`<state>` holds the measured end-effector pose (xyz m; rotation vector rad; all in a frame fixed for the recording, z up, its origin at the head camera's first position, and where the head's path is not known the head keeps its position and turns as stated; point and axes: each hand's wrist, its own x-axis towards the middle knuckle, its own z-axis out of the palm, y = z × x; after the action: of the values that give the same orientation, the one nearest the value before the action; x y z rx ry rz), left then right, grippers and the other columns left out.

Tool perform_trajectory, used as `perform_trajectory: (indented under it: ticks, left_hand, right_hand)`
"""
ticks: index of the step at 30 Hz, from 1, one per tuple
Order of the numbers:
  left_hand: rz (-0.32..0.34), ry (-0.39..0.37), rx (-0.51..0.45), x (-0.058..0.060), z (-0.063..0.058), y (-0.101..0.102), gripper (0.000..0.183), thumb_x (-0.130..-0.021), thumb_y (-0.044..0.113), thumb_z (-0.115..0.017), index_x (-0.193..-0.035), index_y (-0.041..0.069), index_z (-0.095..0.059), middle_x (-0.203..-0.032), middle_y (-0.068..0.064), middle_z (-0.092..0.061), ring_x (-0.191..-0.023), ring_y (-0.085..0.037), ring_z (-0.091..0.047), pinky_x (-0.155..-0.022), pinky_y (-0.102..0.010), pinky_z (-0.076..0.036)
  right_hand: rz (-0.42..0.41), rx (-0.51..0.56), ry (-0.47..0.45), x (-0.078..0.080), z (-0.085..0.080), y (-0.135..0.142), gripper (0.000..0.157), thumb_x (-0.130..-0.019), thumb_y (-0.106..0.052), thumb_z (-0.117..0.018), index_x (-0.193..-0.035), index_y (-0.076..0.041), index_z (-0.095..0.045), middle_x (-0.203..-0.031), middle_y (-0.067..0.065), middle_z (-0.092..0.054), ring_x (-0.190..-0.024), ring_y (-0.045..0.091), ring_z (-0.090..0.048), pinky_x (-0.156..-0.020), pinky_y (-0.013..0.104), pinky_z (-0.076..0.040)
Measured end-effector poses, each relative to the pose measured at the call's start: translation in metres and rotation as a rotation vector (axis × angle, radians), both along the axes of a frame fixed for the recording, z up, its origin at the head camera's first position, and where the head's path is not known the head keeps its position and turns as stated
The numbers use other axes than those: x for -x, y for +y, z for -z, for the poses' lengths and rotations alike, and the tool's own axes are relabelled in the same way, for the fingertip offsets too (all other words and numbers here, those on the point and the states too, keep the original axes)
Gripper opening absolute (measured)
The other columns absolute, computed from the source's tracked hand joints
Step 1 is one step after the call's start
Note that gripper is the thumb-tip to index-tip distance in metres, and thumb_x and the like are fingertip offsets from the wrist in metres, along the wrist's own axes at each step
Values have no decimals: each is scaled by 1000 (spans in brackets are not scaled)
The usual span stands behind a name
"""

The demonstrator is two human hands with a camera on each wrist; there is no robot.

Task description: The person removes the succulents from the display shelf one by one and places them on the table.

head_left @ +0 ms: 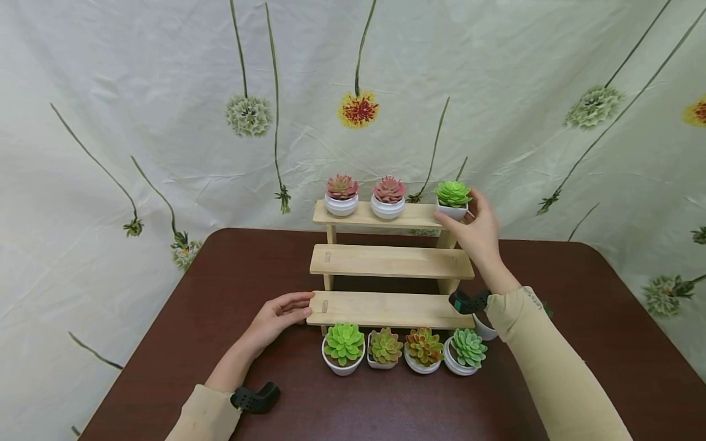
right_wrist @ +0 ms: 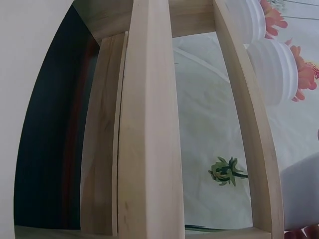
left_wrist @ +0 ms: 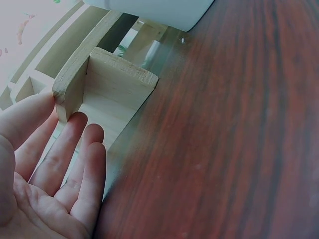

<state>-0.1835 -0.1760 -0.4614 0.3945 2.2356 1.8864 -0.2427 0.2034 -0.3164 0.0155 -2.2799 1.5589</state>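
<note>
Currently, a white pot [head_left: 451, 213] with a green plant [head_left: 453, 193] is being grasped by the right hand [head_left: 478, 234] at the right end of the top shelf [head_left: 358, 217]; whether its weight is being borne there cannot be told. The pot is being gripped by its sides, presumably so that the leaves are being spared. The left end of the bottom shelf [head_left: 386, 309] is being touched by the left hand [head_left: 276, 320], fingers being extended and unclenched, probably for steadying the stand [head_left: 391, 262]. Two pink plants [head_left: 389, 190] are being supported on the top shelf; four potted plants [head_left: 344, 344] are being staged in front, apparently for easy reach.
</note>
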Motion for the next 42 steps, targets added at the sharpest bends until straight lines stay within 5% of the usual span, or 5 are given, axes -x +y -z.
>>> perform_trajectory:
  ticks: [18,31,42]
  left_hand:
    - [7,4,-4,0,1,2,44,-89,19,-67,-127,1,-56,-127,-18,-55,-104,-13,-59,-81,-27,-51]
    - [10,11,-12,-1,1,2,42,-89,18,-67,-127,1,-57,-127,-18,-55,-105,-14,-59,-81,-27,-51]
    - [8,5,-10,0,0,1,43,-89,19,-67,-127,1,-56,-127,-19,-55,-104,-12,-59,-81,-27,-51]
  right_hand:
    - [107,-98,-16,3,2,-7,80,-78,-34,-77,-142,-8,-37,-132,12,-49,-114,25,-51,-89,39,-46]
    - [68,-19,11,-17,5,5,82,-74,-37,-80,-141,-13,-39,-131,5,-50,-111,19,-52,-83,28,-46]
    - [22,20,62,-47,7,18,77,-77,-22,-79,-142,-11,-38,-133,8,-48,-113,20,-54,-79,15,-47]
